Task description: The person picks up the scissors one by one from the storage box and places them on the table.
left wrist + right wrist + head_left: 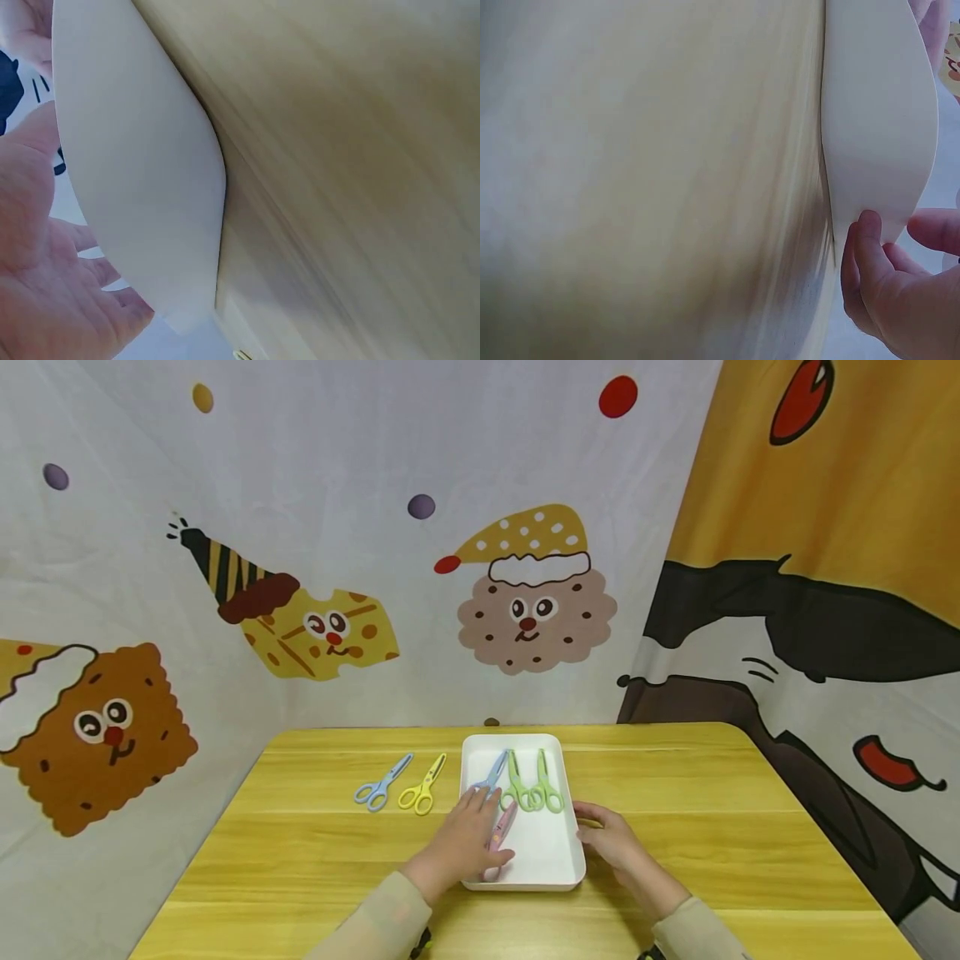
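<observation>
A white tray (pixel 543 856) lies on the table with scissors in it. My left hand (pixel 465 837) reaches over its left side, fingers extended above pink scissors (pixel 505 825) and the handles of blue scissors (pixel 496 767), partly hiding both. In the left wrist view the fingers of this hand (pixel 64 300) are spread beyond the tray's rim. Two green pairs of scissors (pixel 514 774) lie side by side towards the tray's far end. At the right wall, my right hand (pixel 613 839) holds the tray's edge, fingertips against the outer side and thumb at the rim.
Left of the tray, another pair of blue scissors (pixel 386 783) and yellow scissors (pixel 425 785) lie on the wooden table (pixel 712 827), blades pointing away. A cloth with cartoon figures (pixel 337 460) hangs behind the table's far edge.
</observation>
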### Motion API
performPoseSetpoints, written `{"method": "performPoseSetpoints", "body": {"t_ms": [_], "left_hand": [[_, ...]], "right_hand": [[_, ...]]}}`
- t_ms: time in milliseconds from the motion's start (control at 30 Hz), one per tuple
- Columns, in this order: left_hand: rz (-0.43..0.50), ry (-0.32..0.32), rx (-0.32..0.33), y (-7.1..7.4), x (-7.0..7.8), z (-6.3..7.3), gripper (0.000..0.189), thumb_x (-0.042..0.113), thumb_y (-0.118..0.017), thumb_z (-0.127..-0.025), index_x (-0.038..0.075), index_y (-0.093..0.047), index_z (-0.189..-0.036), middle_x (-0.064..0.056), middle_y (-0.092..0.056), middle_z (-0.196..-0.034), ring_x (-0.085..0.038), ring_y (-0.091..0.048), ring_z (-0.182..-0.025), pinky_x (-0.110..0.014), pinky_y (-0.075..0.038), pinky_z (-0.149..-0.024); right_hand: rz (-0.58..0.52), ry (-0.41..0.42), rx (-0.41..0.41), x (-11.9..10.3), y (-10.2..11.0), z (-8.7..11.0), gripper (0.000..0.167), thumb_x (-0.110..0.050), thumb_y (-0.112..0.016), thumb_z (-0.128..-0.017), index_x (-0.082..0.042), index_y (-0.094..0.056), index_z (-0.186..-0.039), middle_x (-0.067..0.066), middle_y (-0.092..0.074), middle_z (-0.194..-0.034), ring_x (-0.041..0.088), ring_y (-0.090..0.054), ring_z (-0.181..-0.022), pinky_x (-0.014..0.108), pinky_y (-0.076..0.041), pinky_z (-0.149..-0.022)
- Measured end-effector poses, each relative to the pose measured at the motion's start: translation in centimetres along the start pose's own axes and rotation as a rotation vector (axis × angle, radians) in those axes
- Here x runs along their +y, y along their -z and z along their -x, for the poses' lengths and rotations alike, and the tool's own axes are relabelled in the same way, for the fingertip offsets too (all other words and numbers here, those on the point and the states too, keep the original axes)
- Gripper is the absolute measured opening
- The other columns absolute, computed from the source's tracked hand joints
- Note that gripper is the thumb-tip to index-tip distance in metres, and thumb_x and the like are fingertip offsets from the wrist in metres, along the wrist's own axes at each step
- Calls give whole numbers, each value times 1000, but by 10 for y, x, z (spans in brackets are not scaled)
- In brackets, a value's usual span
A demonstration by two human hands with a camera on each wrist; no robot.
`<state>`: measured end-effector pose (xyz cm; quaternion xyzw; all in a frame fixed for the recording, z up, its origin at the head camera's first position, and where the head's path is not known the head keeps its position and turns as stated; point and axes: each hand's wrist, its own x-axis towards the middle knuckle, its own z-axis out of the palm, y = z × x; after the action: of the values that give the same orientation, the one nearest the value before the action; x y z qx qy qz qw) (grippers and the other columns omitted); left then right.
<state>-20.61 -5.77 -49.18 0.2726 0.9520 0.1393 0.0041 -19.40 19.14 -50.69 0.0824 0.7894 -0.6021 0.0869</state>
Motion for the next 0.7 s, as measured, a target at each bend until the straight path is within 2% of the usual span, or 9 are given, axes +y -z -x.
{"method": "performPoseSetpoints", "body": {"t_ms": [167, 367, 533, 600, 700], "left_hand": [[90, 66, -27, 1, 10, 1, 90, 41, -75, -76, 0, -32, -145, -22, -35, -147, -38, -34, -134, -48, -31, -110], [124, 178, -52, -1, 24, 0, 87, 34, -80, -72, -4, -40, -139, -23, -45, -133, -37, -49, -116, -45, -45, -99], [137, 261, -57, 2, 35, -1, 89, 31, -84, -67, -12, -43, -132, -24, -50, -120, -37, -52, -104, -44, -48, -92], [106, 284, -59, 3, 37, -1, 85, 31, -85, -65, -15, -47, -125, -22, -51, -112, -35, -53, -96, -41, -51, -86], [94, 312, -56, 3, 39, -1, 68, 30, -86, -62, -13, -57, -105, -18, -48, -99, -28, -50, -84, -37, -52, -75]], "right_hand": [[-11, -4, 2, 0, 0, 0, 42, 5, -50, -88, 7, -50, -130, 28, -50, -131, 31, -59, -107, 40, -52, -86], [-18, -15, -2, -2, 0, 1, 42, 5, -49, -89, 6, -50, -131, 27, -49, -132, 31, -59, -107, 40, -52, -86], [-24, -9, 2, -2, 0, 2, 42, 6, -50, -88, 7, -50, -130, 28, -50, -131, 31, -60, -106, 41, -52, -86], [-24, -8, 1, -2, 1, 2, 42, 6, -50, -88, 7, -50, -130, 28, -50, -131, 31, -60, -105, 41, -52, -85], [-25, -10, -1, -2, 0, 2, 42, 5, -50, -88, 7, -50, -130, 28, -50, -131, 31, -60, -105, 41, -52, -85]]}}
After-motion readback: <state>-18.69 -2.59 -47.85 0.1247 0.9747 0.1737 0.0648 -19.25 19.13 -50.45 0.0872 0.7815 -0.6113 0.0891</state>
